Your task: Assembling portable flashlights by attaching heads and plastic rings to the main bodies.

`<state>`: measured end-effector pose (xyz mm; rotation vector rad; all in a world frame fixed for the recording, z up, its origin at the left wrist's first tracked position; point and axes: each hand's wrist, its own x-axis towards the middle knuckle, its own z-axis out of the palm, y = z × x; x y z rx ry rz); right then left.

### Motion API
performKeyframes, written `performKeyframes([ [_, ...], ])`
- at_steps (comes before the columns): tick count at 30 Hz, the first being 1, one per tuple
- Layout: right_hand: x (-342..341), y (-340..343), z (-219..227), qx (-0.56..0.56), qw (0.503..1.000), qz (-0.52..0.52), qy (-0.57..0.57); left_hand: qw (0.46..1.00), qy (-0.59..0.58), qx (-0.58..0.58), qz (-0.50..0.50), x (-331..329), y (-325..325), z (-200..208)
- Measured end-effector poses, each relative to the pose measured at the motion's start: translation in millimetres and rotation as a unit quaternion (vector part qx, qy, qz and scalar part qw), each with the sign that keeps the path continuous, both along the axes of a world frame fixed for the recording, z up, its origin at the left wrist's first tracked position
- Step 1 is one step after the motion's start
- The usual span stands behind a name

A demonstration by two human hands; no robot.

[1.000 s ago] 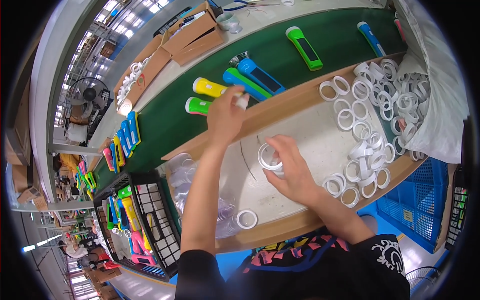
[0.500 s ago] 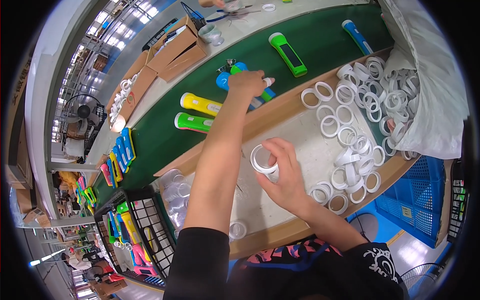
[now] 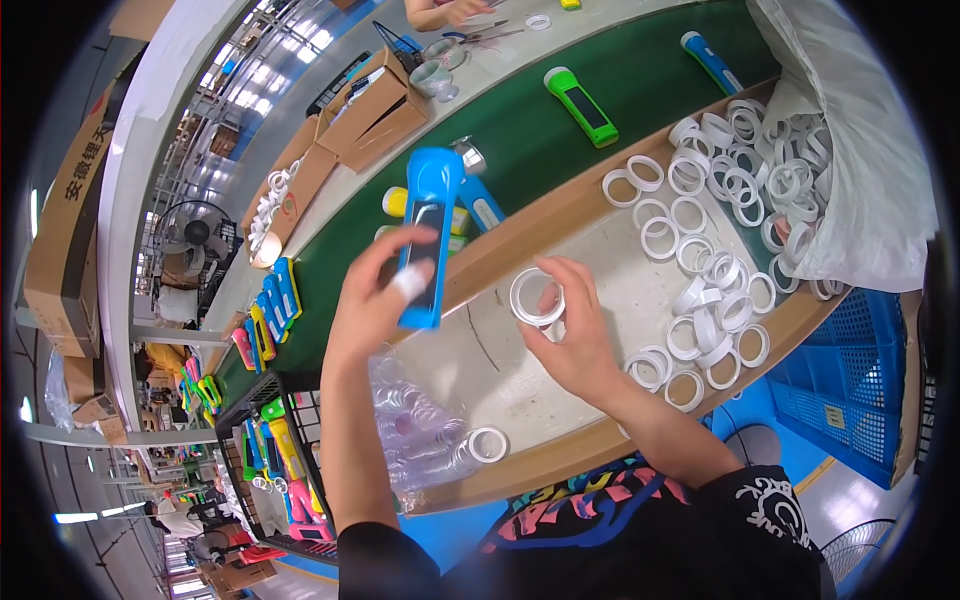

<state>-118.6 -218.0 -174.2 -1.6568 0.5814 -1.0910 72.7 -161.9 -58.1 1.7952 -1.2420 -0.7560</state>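
Note:
My left hand [image 3: 378, 300] is closed round a blue flashlight body [image 3: 436, 178] with a dark panel, held upright above the cardboard tray's left part. A white wrap covers one of its fingertips. Between the fingers and thumb of my right hand [image 3: 582, 335] is a white ring [image 3: 537, 298], held over the middle of the tray [image 3: 500, 385]. Its centre looks clear, and I cannot tell whether a lens sits in it. Behind the raised flashlight, another blue flashlight [image 3: 482, 206] and a partly hidden yellow one [image 3: 396, 202] lie on the green belt, near a shiny reflector cup [image 3: 468, 156].
White rings [image 3: 700, 290] heap at the tray's right, beside a pale plastic bag [image 3: 860, 150]. Clear round lenses [image 3: 415, 430] stack at its left. A green flashlight [image 3: 583, 108] lies on the belt. A black crate [image 3: 262, 440] holds flashlights. Another person's hand [image 3: 455, 12] is across the belt.
My left hand has lifted a blue flashlight off the belt and drawn it back toward me. My right hand keeps the white ring, shifted slightly.

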Motion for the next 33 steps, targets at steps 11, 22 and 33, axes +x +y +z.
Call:
performKeyframes([
  [11,3,9,-1,-0.041,0.999,0.025,-0.009,0.978,-0.162,0.022,-0.128,-41,116,19],
  [22,-4,10,0,-0.142,0.984,0.109,0.019,0.767,-0.633,-0.016,-0.1,-61,123,33],
  [33,-49,-1,55,-0.217,0.907,0.331,0.141,0.871,-0.452,-0.003,-0.193,-54,136,36],
])
